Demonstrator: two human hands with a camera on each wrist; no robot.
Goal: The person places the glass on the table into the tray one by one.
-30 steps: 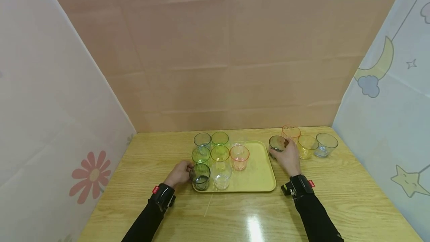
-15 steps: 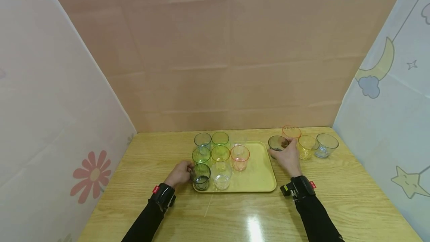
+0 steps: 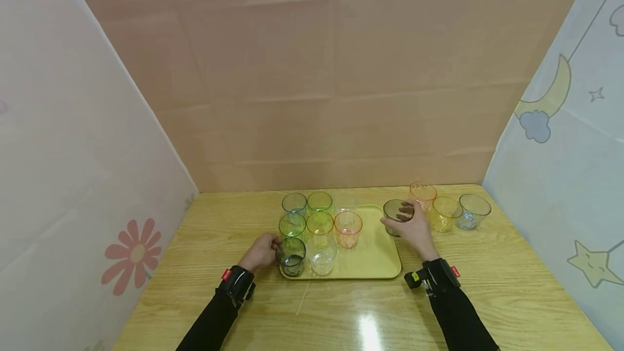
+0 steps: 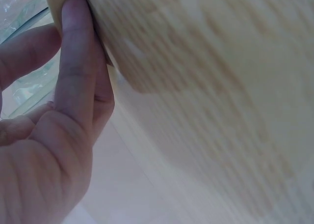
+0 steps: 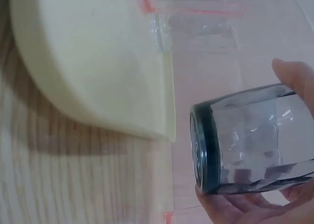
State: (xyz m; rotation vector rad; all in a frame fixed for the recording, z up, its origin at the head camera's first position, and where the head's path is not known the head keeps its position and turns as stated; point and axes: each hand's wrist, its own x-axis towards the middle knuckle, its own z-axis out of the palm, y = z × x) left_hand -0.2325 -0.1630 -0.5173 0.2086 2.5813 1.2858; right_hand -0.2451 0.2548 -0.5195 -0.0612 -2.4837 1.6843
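Note:
My right hand (image 3: 416, 228) grips a grey tinted glass tumbler (image 3: 392, 213) near the right edge of the yellow tray (image 3: 372, 256). In the right wrist view the grey tumbler (image 5: 255, 140) is raised off the table, fingers and thumb around its sides. At the tray's left edge, my left hand (image 3: 260, 252) pinches the rim, as the left wrist view shows at the tray's edge (image 4: 56, 5). Closest to that hand stands a dark grey tumbler (image 3: 290, 258). Green (image 3: 292, 225), yellow (image 3: 319, 223), pink (image 3: 348, 229) and clear (image 3: 322, 260) tumblers fill the tray's left part.
To the right of the tray, an orange-rimmed tumbler (image 3: 423, 194), a yellow tumbler (image 3: 446, 214) and a pale blue tumbler (image 3: 473, 213) stand on the wooden table (image 3: 487, 286). A brown paper wall (image 3: 336, 96) closes off the back; patterned white sheets flank both sides.
My right hand has lifted the grey tumbler and shifted it slightly left, over the tray's right edge. My left hand has stayed put.

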